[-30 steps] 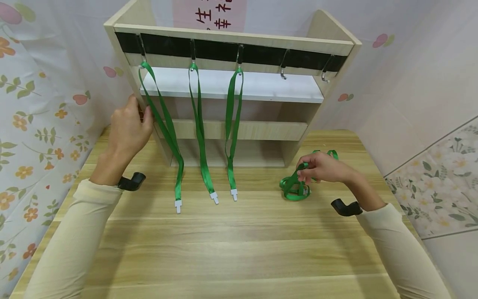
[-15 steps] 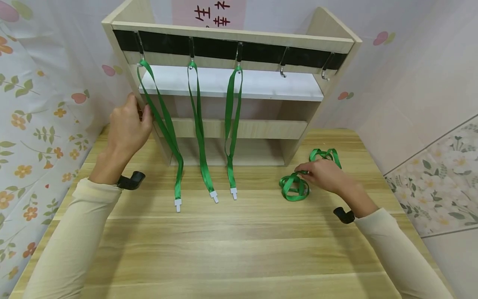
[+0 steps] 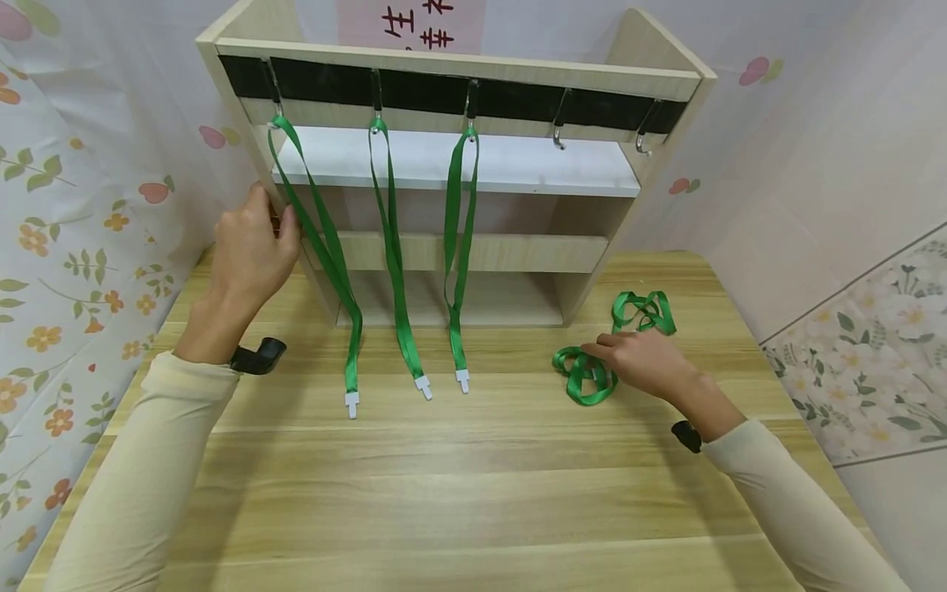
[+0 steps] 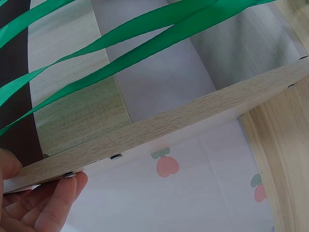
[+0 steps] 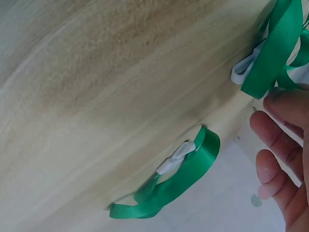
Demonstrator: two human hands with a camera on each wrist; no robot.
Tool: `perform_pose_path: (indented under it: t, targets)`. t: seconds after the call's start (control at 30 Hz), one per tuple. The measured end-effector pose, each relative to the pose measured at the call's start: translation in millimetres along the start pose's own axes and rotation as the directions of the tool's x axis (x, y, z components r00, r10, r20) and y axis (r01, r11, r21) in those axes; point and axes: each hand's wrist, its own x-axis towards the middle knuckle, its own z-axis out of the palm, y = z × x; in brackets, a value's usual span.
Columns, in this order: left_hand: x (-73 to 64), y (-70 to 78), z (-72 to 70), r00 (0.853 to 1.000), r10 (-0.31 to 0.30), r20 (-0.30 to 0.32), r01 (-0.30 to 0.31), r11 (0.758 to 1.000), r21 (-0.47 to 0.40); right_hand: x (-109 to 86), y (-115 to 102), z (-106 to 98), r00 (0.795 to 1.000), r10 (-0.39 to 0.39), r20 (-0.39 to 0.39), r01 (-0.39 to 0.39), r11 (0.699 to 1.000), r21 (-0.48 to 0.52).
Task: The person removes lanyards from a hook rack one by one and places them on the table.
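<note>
My left hand (image 3: 255,251) grips the left side panel (image 4: 159,128) of a wooden rack, thumb in front and fingers behind. Three green lanyards, the left (image 3: 353,353), middle (image 3: 405,345) and right one (image 3: 457,345), hang from the rack's hooks, their white clips low by the table. On the table to the right, my right hand (image 3: 647,360) touches a loosely coiled green lanyard (image 3: 589,400). Its visible fingers (image 5: 275,137) are loosely extended; the thumb is hidden. Behind that hand lies another coiled lanyard (image 3: 666,316), its white clip (image 5: 176,158) showing in the right wrist view.
Two bare hooks, one (image 3: 558,138) beside the other (image 3: 642,144), stand at the right of the black strip (image 3: 518,97). A white shelf (image 3: 547,173) lies behind the hooks. A flowered curtain (image 3: 81,205) borders the left side, a tiled wall (image 3: 836,247) the right.
My right hand has let the lifted part of the near lanyard down and shifted slightly toward me, uncovering the far coil. The near coil has changed shape. My left hand keeps its grip on the panel.
</note>
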Motion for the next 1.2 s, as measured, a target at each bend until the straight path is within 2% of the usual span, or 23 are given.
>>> perform_pose_path:
  t: [0.17,0.33,0.43,0.77,1.03,1.2]
  targets:
    - [0.2,0.3,0.2,1.000,0.003,-0.003,-0.003,1.000,-0.003,-1.3,-1.6,-3.4,1.000,-0.007,0.017,0.006,1.000,0.029]
    - [0.5,0.3,-0.1,1.000,0.001,-0.002,-0.001,1.000,-0.003,-1.1,-1.0,-8.6,0.997,0.028,0.070,-0.036,0.994,0.104]
    - [0.6,0.3,-0.4,1.000,-0.001,0.000,0.001,1.000,-0.002,-0.1,0.8,-11.3,0.996,0.050,0.068,-0.059,0.989,0.132]
    - [0.1,0.7,-0.6,1.000,-0.002,0.005,0.002,1.000,0.001,0.3,8.4,-15.0,0.991,0.120,-0.063,-0.108,0.981,0.162]
    - [-0.2,0.9,-1.0,1.000,0.004,0.004,-0.004,1.000,-0.004,5.3,13.3,-26.8,0.972,0.170,-0.165,-0.134,0.969,0.205]
    - [-0.3,0.7,-1.0,1.000,0.003,0.002,-0.003,1.000,-0.006,12.4,15.9,-37.4,0.952,0.193,-0.236,-0.137,0.963,0.233]
